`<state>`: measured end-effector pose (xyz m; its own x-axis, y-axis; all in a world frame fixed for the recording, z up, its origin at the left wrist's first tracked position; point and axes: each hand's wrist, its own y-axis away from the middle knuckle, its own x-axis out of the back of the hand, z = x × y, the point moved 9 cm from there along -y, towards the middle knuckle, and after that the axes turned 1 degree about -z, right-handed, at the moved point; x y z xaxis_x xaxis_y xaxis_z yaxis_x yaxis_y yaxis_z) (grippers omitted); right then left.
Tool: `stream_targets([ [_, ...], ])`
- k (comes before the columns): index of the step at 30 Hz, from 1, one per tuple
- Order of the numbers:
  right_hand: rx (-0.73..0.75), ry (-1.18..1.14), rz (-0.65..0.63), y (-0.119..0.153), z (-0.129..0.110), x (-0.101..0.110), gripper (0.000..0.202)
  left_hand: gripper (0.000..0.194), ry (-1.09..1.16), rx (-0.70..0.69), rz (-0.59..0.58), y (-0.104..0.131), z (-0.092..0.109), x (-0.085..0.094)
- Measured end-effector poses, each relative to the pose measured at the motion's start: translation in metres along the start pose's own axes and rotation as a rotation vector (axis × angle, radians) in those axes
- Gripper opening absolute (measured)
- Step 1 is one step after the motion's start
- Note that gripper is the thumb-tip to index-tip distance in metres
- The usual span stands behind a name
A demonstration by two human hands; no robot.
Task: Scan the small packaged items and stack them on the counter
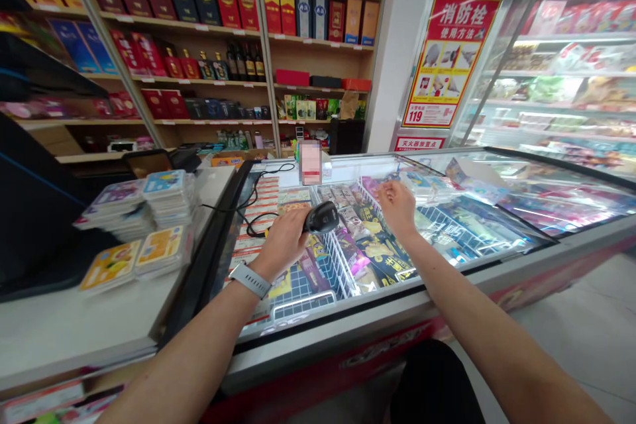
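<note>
Centrally, the left hand (287, 230) wraps its fingers round the handheld scanner (324, 217) above the freezer (322, 340), probably for easy aiming; the right hand (399, 205) curls its fingers nearby (whether around anything cannot be told). Wire baskets (342, 271) below presumably keep packages (354, 250) sorted.

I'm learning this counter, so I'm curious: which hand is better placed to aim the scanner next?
Probably the left hand: it grips the black scanner, whose head points out past its fingers. The right hand is apart from it, fingers curled.
</note>
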<state>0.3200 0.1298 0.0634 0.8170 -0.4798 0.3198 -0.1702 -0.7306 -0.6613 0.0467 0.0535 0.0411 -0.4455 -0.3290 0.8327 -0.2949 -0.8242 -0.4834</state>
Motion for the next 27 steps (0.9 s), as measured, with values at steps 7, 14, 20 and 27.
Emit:
stream_targets([
  [7, -0.001, 0.283, 0.125, -0.006, 0.017, 0.022, 0.024, 0.056, -0.019, 0.023, -0.031, 0.0, -0.004, -0.004],
  [14, 0.195, 0.584, 0.221, -0.017, 0.02, 0.034, 0.035, 0.057, -0.015, 0.018, -0.019, 0.0, -0.006, -0.003],
  [20, 0.027, 0.753, 0.18, -0.019, 0.062, 0.043, 0.052, 0.058, -0.003, 0.015, -0.023, 0.0, -0.005, -0.003],
  [27, -0.004, 0.692, 0.185, -0.019, 0.077, 0.051, 0.045, 0.058, 0.002, 0.013, -0.012, 0.0, -0.006, -0.004],
])
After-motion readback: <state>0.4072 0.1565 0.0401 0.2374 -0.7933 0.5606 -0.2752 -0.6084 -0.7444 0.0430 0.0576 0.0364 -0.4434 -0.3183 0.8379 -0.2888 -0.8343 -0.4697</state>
